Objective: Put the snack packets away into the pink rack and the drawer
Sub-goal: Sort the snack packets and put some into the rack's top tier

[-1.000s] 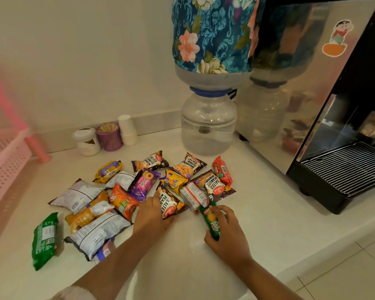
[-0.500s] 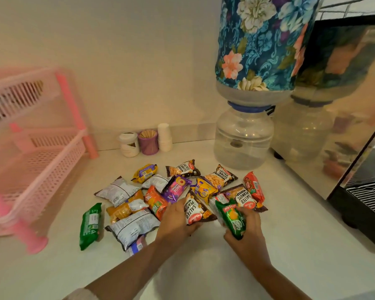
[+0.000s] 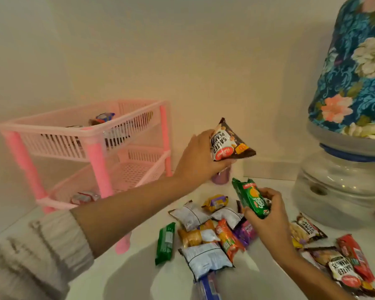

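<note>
My left hand [image 3: 198, 158] holds a brown salted peanuts packet [image 3: 230, 141] in the air, to the right of the pink rack [image 3: 80, 135]. My right hand [image 3: 268, 215] grips a green biscuit packet [image 3: 250, 197] just above the pile. Several snack packets [image 3: 204, 234] lie spread on the white counter below both hands. More packets [image 3: 342, 271] lie at the right. The rack's top tier holds a few packets [image 3: 104, 118], and one packet [image 3: 85, 197] lies on its lower tier. No drawer is in view.
A water dispenser [image 3: 342, 180] with a floral-covered bottle [image 3: 355, 72] stands at the right. A purple cup [image 3: 221, 177] is partly hidden behind my left hand. The wall runs close behind the rack.
Both hands lifted off the counter, the left raising the peanuts packet toward the rack, the right raising the green packet. The camera turned left, bringing the rack fully into view.
</note>
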A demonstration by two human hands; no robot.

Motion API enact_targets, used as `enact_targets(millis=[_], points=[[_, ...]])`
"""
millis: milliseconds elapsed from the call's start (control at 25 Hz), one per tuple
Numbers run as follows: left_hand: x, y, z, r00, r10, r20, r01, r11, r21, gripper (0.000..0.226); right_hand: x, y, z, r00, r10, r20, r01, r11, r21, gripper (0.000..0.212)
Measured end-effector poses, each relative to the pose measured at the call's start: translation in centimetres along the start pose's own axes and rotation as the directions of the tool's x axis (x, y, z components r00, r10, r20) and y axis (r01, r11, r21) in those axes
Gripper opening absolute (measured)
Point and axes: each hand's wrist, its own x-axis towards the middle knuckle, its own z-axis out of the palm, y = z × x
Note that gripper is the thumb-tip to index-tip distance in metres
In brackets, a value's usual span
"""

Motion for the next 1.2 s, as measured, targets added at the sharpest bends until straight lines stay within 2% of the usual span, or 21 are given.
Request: enact_targets(millis=[160, 240, 400, 600, 840, 1000, 1120, 1200], points=[[6.7, -1.9, -9.6, 0.985, 0.06, -0.159, -0.039, 0.99, 0.132, 0.072, 3.5, -4.4, 5.3, 0.992, -0.083, 0.091, 0.075, 0.993, 0.089, 0.056], [8.7, -3.6, -13.4, 0.979, 0.061, -0.192, -0.023, 0.981, 0.195, 0.071, 5.4, -6.3, 7.7, 0.99, -0.102, 0.097, 0.089, 0.987, 0.132, 0.055], [10.9, -8.2, -18.9, 0.984, 0.082, -0.156, -0.019, 0.929, 0.369, 0.072, 8.9, -9.6, 12.6, 0.994, -0.081, 0.073, 0.064, 0.976, 0.208, 0.05], [13.1, -15.3, -24.9, 0.988, 0.007, -0.156, 0.072, 0.867, 0.493, 0.064, 13.0, -13.3, 17.6, 0.99, -0.129, 0.056, 0.11, 0.958, 0.266, 0.051], [14.2, -23.0, -27.5, 0.982, -0.162, -0.092, 0.184, 0.768, 0.614, 0.069, 17.0, -17.2, 21.6, 0.973, -0.225, 0.052, 0.201, 0.938, 0.282, 0.047], [15.8, -26.7, -27.5, 0.964, -0.263, 0.026, 0.2, 0.789, 0.582, 0.069, 19.3, -18.9, 24.1, 0.942, -0.318, 0.105, 0.288, 0.93, 0.226, 0.049], [16.9, -29.0, -26.2, 0.942, -0.307, 0.135, 0.179, 0.8, 0.573, 0.069, 21.7, -19.9, 26.0, 0.911, -0.368, 0.186, 0.348, 0.928, 0.129, 0.049], [17.9, -30.5, -25.2, 0.936, -0.303, 0.179, 0.148, 0.8, 0.582, 0.071, 24.1, -20.4, 27.4, 0.886, -0.372, 0.278, 0.394, 0.919, -0.027, 0.048]])
